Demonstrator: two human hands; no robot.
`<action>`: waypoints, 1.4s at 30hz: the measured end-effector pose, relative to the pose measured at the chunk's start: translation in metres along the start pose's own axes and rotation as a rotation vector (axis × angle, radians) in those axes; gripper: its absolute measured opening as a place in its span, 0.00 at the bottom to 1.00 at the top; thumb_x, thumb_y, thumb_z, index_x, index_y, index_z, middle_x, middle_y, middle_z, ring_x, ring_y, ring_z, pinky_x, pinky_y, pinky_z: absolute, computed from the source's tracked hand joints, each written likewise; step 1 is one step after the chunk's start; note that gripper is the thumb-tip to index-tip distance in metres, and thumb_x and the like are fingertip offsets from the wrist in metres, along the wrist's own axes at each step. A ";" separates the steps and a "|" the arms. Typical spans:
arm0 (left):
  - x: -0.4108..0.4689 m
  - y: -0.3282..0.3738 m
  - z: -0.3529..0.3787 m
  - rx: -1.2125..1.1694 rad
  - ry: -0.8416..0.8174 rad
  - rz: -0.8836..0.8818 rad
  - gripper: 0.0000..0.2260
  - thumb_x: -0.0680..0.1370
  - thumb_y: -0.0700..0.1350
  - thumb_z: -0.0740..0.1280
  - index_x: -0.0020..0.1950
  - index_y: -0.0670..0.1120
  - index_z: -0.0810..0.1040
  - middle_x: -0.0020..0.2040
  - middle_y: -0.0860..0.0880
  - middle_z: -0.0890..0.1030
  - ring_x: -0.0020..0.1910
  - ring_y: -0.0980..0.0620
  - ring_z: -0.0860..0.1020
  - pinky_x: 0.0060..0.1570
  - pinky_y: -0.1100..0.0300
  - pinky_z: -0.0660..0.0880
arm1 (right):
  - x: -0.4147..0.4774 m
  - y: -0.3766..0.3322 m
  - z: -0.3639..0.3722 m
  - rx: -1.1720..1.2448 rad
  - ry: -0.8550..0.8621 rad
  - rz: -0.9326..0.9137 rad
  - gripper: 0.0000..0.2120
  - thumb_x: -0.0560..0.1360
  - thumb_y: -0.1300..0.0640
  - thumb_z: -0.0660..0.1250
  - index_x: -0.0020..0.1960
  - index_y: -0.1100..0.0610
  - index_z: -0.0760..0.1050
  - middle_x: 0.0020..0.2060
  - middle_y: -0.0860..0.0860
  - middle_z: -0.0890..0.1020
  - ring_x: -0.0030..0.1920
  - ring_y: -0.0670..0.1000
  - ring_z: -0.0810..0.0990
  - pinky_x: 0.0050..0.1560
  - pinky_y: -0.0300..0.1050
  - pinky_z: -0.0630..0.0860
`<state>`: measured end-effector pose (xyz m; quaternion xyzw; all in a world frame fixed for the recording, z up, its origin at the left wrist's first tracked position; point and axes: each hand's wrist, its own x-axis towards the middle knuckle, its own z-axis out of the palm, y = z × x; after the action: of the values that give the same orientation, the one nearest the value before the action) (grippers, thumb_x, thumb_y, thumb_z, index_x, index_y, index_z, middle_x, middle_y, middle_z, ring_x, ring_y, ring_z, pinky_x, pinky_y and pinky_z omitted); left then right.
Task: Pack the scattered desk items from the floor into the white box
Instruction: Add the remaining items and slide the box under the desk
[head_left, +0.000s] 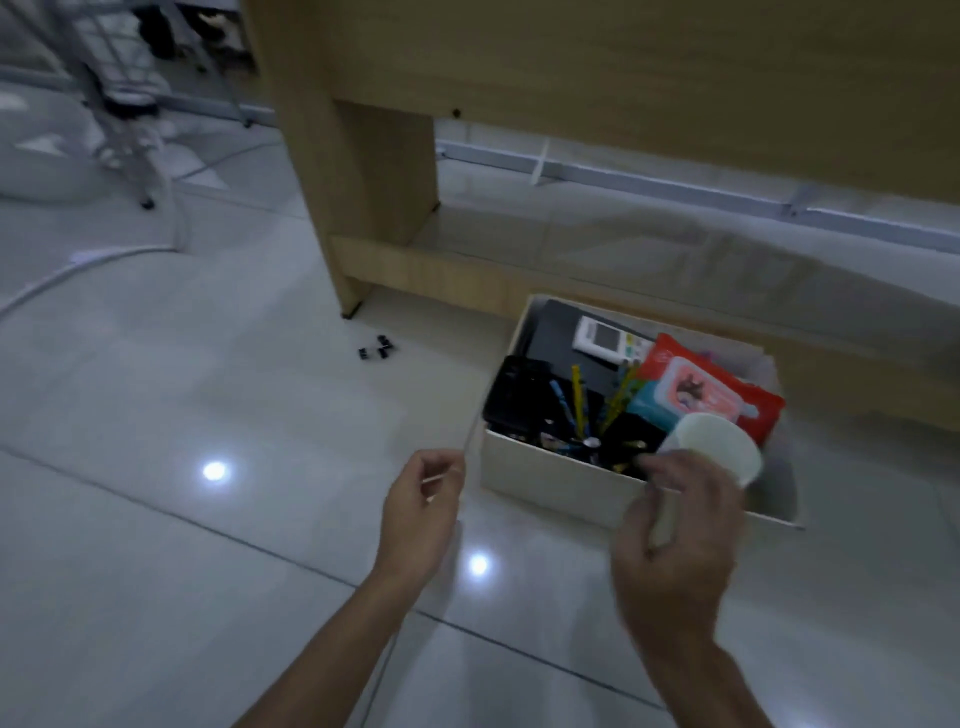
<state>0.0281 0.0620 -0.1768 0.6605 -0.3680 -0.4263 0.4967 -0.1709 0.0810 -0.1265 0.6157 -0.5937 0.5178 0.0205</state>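
Right hand (675, 540) gripping white cup (714, 449), hovering just over box (545, 480) near rim; left hand (421, 512) loosely curled, empty; clips (376, 347) lying far-left on floor

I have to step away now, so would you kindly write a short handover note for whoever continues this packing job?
Left hand: loosely curled over the floor left of the box, apparently pinching a thin, blurred strip; I cannot tell what.
Right hand: holding a white cup at the near edge of the white box.
Done: the box already holds a red wipes pack, a white remote, pens and dark items.
Left: set the cup inside, then collect the small black clips lying on the floor near the desk leg.
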 end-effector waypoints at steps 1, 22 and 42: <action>0.003 -0.007 -0.010 0.016 0.023 -0.008 0.06 0.79 0.39 0.67 0.49 0.48 0.81 0.46 0.54 0.84 0.46 0.54 0.81 0.46 0.62 0.78 | -0.011 -0.019 0.014 0.098 -0.125 -0.072 0.12 0.74 0.64 0.59 0.51 0.65 0.79 0.49 0.60 0.80 0.53 0.59 0.77 0.58 0.52 0.73; 0.256 -0.028 -0.078 1.201 -0.012 0.294 0.27 0.80 0.56 0.60 0.78 0.55 0.58 0.78 0.45 0.60 0.76 0.39 0.59 0.66 0.40 0.66 | -0.090 -0.056 0.230 -0.181 -1.089 -0.271 0.28 0.81 0.47 0.50 0.79 0.52 0.57 0.80 0.53 0.55 0.79 0.56 0.51 0.76 0.59 0.48; 0.053 0.068 -0.037 0.174 -0.001 0.261 0.05 0.82 0.46 0.63 0.52 0.49 0.79 0.44 0.52 0.82 0.35 0.60 0.78 0.35 0.68 0.77 | -0.111 -0.020 0.155 0.417 -1.056 0.214 0.18 0.77 0.68 0.58 0.62 0.58 0.79 0.72 0.51 0.72 0.75 0.41 0.57 0.76 0.37 0.49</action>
<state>0.0777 0.0105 -0.1156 0.6474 -0.4863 -0.3251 0.4886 -0.0338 0.0664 -0.2605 0.7182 -0.4677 0.2456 -0.4529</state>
